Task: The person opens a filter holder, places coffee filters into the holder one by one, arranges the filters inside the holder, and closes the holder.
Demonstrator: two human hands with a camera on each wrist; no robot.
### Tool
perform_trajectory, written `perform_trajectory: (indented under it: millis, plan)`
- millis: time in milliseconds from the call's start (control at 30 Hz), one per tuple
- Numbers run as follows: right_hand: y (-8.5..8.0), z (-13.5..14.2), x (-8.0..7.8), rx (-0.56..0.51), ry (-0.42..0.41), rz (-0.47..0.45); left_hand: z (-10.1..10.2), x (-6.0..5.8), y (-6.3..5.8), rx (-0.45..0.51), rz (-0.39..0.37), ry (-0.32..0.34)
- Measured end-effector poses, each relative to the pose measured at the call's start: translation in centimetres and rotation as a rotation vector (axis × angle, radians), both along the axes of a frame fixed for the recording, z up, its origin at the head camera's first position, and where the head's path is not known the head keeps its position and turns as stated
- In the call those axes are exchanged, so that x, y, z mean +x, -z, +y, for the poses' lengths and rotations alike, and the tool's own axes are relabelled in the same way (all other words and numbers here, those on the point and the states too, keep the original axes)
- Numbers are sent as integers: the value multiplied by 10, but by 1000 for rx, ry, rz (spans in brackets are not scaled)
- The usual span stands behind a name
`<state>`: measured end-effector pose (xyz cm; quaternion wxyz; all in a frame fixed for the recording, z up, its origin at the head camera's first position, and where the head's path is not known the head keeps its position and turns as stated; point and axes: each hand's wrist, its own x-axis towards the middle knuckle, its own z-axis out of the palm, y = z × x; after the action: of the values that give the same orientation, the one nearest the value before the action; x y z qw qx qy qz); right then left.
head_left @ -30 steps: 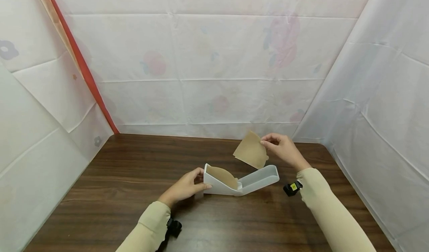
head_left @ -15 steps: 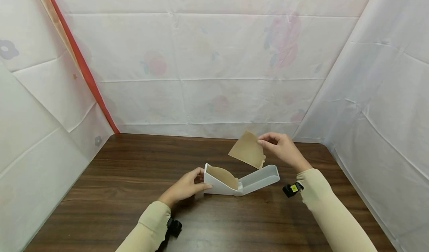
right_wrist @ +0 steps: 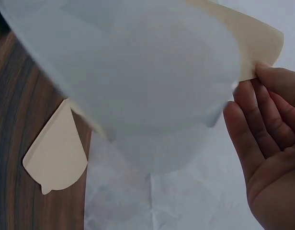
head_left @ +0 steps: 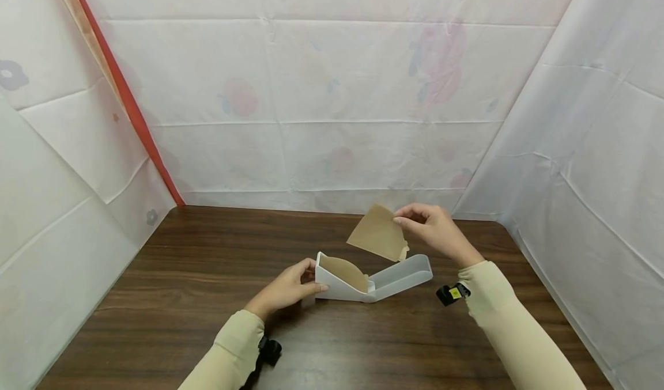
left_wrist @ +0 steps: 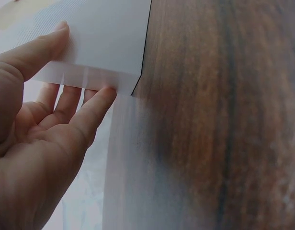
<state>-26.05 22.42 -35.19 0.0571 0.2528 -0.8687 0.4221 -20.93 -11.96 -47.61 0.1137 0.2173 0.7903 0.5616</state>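
My right hand (head_left: 438, 231) pinches a brown paper coffee filter (head_left: 377, 233) by its edge between thumb and fingertips. The filter is tilted, behind and above the open lid (head_left: 402, 277) of a white filter box (head_left: 337, 286). More brown filters (head_left: 342, 270) stand inside the box. My left hand (head_left: 287, 289) grips the box's left end, thumb on the near wall and fingers on the end wall (left_wrist: 99, 79). In the right wrist view the translucent lid (right_wrist: 152, 72) hides most of the held filter (right_wrist: 257, 45); a tan rounded paper part (right_wrist: 56, 158) with a small tab shows to its left.
The box rests on a dark wooden table (head_left: 207, 252). Pale patterned sheeting (head_left: 311, 90) hangs behind and on both sides, close to the table's edges. A red strip (head_left: 129, 102) runs down the left corner. Black cameras (head_left: 452, 293) sit on both wrists.
My right hand has moved slightly left, taking the filter with it toward the box. My left hand and the box have stayed put.
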Motion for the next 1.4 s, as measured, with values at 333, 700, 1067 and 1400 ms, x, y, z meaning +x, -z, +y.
perform_trajectory:
  millis: [333,700,1067,1400]
  plan:
    - [-5,-11,8,-10,-67,-6,1,1,-2,10,-3,-6]
    - [-2,-25,12,29,-151,8,0,-1,2,-7,1,-6]
    - [3,-35,13,82,-207,17,1,0,1,18,-5,0]
    - [6,-40,14,114,-218,14,2,4,-8,-20,7,-1]
